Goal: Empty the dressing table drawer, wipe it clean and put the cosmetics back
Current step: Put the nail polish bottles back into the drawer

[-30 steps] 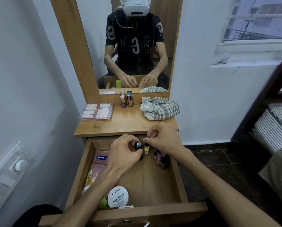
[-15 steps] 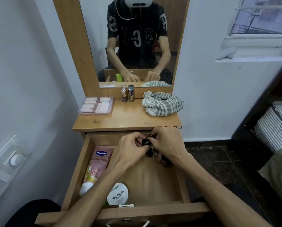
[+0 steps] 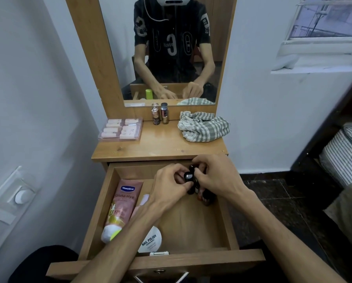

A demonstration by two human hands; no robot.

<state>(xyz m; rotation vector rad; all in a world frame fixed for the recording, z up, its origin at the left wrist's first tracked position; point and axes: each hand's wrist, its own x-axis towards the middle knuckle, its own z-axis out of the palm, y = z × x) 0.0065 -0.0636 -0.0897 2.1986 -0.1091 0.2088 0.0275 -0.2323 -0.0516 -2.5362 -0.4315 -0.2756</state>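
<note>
The wooden drawer [image 3: 191, 260] stands pulled out below the dressing table top. At its back right corner, my left hand [image 3: 167, 188] pinches a small black-capped bottle [image 3: 189, 176]. My right hand [image 3: 216, 176] curls over a cluster of small dark nail polish bottles [image 3: 204, 197] beside it, fingers around one of them. A pink Vaseline tube [image 3: 122, 205] lies along the drawer's left side. A round white nail polish wipes tub [image 3: 151, 240] sits at the front, partly under my left forearm.
On the table top [image 3: 156, 146] are a clear box of press-on nails [image 3: 121, 129], two small bottles [image 3: 159, 114] by the mirror and a crumpled checked cloth [image 3: 203, 128]. A wall stands close on the left; a bed frame [image 3: 334, 111] is at right.
Both hands have sunk from the drawer's back rim down into its back right corner, carrying the small bottles among the standing cluster. The view has tilted down slightly.
</note>
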